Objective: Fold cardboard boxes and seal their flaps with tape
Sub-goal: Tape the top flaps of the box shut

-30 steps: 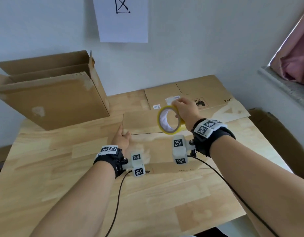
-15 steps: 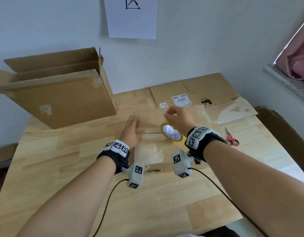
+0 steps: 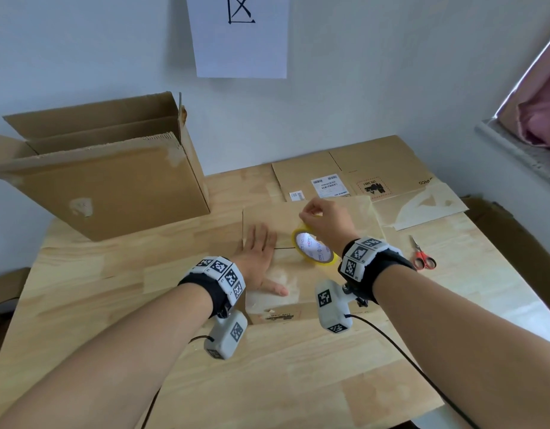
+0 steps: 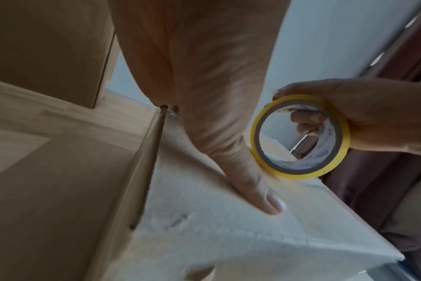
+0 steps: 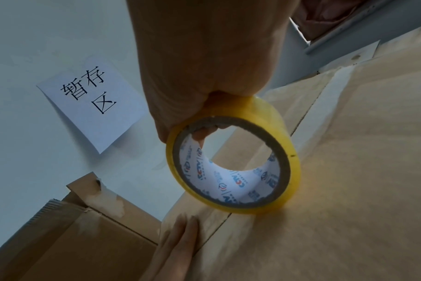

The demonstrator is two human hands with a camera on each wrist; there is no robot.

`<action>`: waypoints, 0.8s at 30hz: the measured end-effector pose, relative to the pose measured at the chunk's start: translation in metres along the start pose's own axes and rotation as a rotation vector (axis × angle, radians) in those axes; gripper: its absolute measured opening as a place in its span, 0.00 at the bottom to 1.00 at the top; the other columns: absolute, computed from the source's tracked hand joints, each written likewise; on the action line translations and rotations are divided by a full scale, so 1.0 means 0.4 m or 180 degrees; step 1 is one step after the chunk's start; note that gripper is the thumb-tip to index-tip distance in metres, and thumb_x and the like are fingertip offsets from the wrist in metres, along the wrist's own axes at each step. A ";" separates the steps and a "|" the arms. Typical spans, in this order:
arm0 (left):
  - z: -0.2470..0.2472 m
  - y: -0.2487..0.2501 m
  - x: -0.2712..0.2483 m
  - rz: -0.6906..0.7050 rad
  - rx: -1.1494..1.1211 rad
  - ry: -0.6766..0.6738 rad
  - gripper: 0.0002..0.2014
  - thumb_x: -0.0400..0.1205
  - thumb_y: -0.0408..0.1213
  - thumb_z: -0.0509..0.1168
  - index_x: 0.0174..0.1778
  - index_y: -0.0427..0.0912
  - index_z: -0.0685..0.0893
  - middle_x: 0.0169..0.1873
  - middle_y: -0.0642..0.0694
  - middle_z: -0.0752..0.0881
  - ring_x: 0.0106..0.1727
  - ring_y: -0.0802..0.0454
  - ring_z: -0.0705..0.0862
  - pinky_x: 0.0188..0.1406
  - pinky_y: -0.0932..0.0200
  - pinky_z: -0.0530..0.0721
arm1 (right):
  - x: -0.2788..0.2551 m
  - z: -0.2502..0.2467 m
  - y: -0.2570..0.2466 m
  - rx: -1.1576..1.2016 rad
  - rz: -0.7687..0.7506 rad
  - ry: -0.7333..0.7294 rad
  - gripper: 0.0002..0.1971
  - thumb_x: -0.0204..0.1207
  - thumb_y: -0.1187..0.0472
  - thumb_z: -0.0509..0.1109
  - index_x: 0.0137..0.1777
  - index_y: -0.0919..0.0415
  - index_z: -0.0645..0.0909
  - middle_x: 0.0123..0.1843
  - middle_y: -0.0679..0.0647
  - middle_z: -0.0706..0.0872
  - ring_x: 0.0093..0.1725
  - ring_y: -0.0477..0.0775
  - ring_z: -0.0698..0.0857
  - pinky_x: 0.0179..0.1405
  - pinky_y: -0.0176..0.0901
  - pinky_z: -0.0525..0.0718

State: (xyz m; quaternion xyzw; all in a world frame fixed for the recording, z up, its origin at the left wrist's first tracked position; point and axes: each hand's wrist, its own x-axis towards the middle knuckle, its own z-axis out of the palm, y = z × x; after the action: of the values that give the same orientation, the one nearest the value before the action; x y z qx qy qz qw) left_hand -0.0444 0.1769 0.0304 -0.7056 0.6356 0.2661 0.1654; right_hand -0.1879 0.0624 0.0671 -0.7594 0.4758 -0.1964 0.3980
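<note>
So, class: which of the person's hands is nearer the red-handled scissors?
Right. The right hand, holding the tape roll, is closer to the scissors; the left hand presses the box farther away.

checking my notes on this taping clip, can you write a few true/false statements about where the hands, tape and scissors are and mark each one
1. The right hand holds the yellow tape roll on top of the box. True.
2. The left hand grips the scissors. False: it lies flat on the box being sealed, fingers straight.
3. The scissors lie on the table, to the right of that box. True.
4. The large box at the back left is taped shut. False: its top flaps stand open.
5. The tape roll lies flat on its side. False: it stands on edge by the flap seam.
</note>
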 end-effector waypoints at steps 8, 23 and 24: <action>0.006 -0.007 0.001 0.0061 -0.0152 0.0050 0.61 0.73 0.68 0.64 0.80 0.38 0.27 0.77 0.38 0.23 0.77 0.37 0.23 0.79 0.34 0.38 | 0.017 -0.027 -0.033 0.0490 -0.0017 -0.0060 0.05 0.78 0.59 0.67 0.44 0.60 0.81 0.42 0.46 0.83 0.23 0.49 0.77 0.25 0.34 0.76; 0.109 -0.035 -0.010 -0.0307 -0.2771 0.1335 0.47 0.83 0.51 0.61 0.82 0.41 0.32 0.83 0.45 0.35 0.83 0.53 0.37 0.81 0.57 0.41 | -0.014 0.011 0.005 0.0470 -0.0166 0.0008 0.05 0.78 0.58 0.67 0.41 0.55 0.79 0.45 0.46 0.84 0.28 0.47 0.79 0.23 0.29 0.75; 0.111 -0.023 -0.009 -0.0316 -0.2884 0.1338 0.46 0.84 0.51 0.60 0.81 0.39 0.32 0.83 0.45 0.35 0.83 0.54 0.38 0.80 0.59 0.41 | -0.015 0.011 0.006 0.0462 -0.0171 0.0028 0.05 0.78 0.58 0.67 0.40 0.54 0.79 0.45 0.45 0.83 0.28 0.46 0.79 0.24 0.29 0.74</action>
State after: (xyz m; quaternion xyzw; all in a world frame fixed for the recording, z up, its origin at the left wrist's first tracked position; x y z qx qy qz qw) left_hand -0.0426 0.2064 -0.0043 -0.7742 0.4415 0.3592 -0.2767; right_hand -0.1890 0.0690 0.0633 -0.7402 0.4415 -0.2443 0.4445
